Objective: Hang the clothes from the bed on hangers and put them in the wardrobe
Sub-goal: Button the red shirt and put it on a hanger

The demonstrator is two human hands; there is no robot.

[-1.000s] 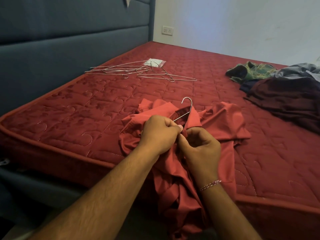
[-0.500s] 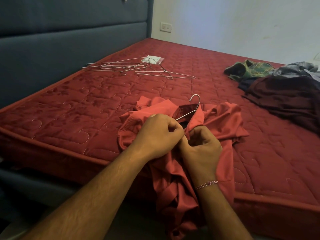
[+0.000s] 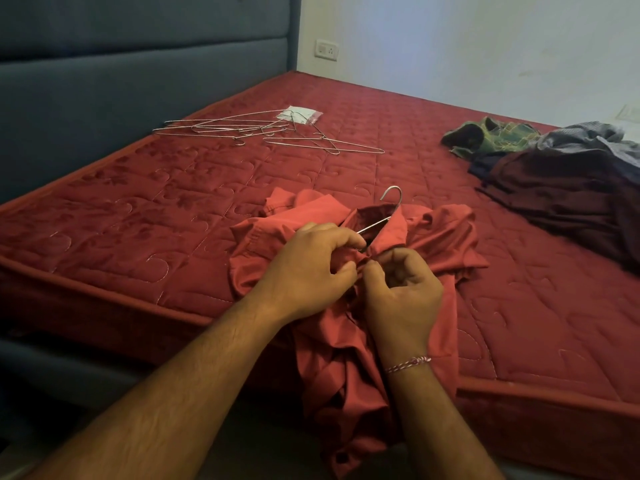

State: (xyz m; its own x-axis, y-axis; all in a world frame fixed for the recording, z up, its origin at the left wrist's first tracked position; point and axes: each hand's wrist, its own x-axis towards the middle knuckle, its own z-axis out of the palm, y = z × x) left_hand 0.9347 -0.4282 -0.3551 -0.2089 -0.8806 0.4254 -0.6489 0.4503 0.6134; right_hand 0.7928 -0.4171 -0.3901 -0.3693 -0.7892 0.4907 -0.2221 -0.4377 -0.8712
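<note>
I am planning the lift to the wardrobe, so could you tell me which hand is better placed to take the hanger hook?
Probably the left hand: its fingertips pinch the red shirt right beside the wire hanger, below the hook. The right hand sits nearer the person, gripping the placket.

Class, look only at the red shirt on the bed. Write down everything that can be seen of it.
The red shirt is a plain, smooth cloth with a collar, crumpled at the near edge of the red mattress, its lower part hanging over the side. A wire hanger sits inside it, the hook poking out at the collar. The left hand and right hand both pinch the cloth just below the collar.
</note>
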